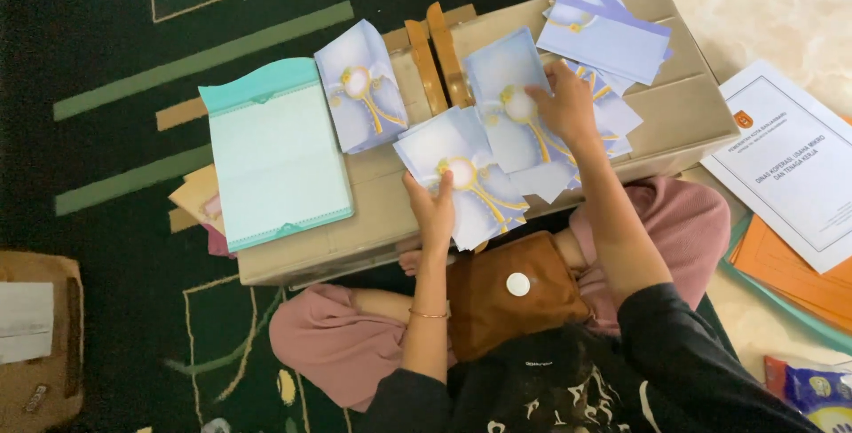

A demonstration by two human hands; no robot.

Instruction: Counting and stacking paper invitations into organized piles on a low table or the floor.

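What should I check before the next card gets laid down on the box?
1. Left hand grips the fanned stack of blue cards: ok.
2. Right hand lies flat on the card at the box's middle, fingers on its round emblem: ok.
3. Separate blue card lies alone left of the wooden slats: ok.
4. Loose pile at the far right corner is tidy: not ok, cards are skewed.
5. Cardboard box sits level: cannot tell.
6. Teal folder lies wholly on the box: not ok, it overhangs the left edge.
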